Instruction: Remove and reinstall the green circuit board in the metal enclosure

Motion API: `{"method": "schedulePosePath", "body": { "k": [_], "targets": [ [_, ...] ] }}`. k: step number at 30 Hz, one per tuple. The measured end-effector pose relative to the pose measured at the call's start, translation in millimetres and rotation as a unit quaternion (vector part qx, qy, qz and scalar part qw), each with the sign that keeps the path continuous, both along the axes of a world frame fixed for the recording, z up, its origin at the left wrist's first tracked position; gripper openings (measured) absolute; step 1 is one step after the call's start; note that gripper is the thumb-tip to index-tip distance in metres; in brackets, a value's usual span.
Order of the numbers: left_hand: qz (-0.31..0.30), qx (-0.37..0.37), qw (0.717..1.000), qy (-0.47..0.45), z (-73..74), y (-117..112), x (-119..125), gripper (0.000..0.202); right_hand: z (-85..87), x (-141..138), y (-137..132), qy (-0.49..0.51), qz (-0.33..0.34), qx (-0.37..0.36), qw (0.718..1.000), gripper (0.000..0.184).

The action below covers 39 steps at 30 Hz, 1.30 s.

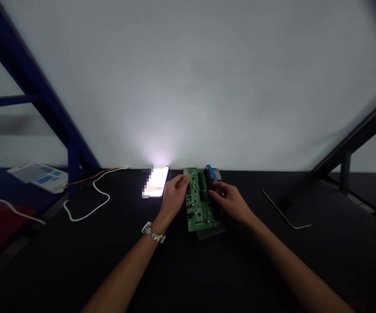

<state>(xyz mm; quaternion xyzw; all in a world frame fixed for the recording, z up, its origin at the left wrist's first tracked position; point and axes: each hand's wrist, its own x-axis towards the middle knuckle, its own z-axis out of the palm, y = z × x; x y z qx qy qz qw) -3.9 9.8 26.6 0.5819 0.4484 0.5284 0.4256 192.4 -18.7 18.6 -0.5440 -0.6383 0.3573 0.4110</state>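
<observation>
In the frame's middle, the green circuit board [192,224] should be light, stiff but fragile, better held by its edges. The left hand [174,195] pinches its left edge; the right hand [232,201] touches the black strip [209,179], whether clamped I cannot tell.

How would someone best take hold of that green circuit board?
The green circuit board is probably best gripped by its long edges, coming from left and right: it is thin and oblong, and components crowd its upper face. The left hand is at its left edge.
</observation>
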Motion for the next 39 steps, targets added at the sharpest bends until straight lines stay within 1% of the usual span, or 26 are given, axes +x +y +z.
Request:
{"method": "schedulePosePath", "body": {
  "k": [2,5,7,10,11,13,18,23,27,31,35,39],
  "targets": [
    [0.009,0.006,1.0,0.014,-2.9,3,-2,0.03,1.6,0,0,-0.044,-0.02,0.042,0.998,0.041],
    [-0.01,-0.034,0.999,0.02,-6.5,5,-5,0.027,6.2,-1,-1,-0.137,-0.038,0.092,0.986,0.044],
    [-0.034,-0.072,0.997,0.018,-8.3,6,-5,0.026,9.2,-3,-1,-0.238,-0.053,0.116,0.963,0.042],
    [-0.063,-0.11,0.992,0.013,-10.2,7,-5,0.024,11.5,-6,-2,-0.385,-0.064,0.132,0.911,0.037],
    [-0.067,-0.117,0.991,0.016,-10.7,7,-5,0.023,11.5,-7,-2,-0.415,-0.059,0.133,0.898,0.037],
    [-0.071,-0.132,0.988,0.025,-11.6,7,-7,0.022,10.6,-8,-1,-0.448,-0.041,0.133,0.883,0.037],
    [-0.104,-0.197,0.974,0.048,-17.5,10,-12,0.02,6.4,-9,-1,-0.475,-0.012,0.131,0.87,0.037],
    [-0.132,-0.224,0.964,0.064,-25.7,12,-15,0.026,5.4,-10,-2,-0.512,-0.01,0.12,0.851,0.035],
    [-0.135,-0.251,0.954,0.091,-26.3,13,-15,0.026,6.2,-13,-4,-0.53,-0.007,0.111,0.841,0.035],
    [-0.138,-0.271,0.946,0.113,-26.4,14,-15,0.023,4.8,-13,-2,-0.533,-0.005,0.102,0.84,0.036],
    [-0.155,-0.27,0.945,0.096,-28.6,15,-16,0.023,2.9,-12,0,-0.528,-0.007,0.099,0.844,0.035],
    [-0.165,-0.266,0.946,0.087,-29.6,14,-19,0.023,4.7,-15,-7,-0.5,-0.015,0.116,0.858,0.028]
  ]
}}
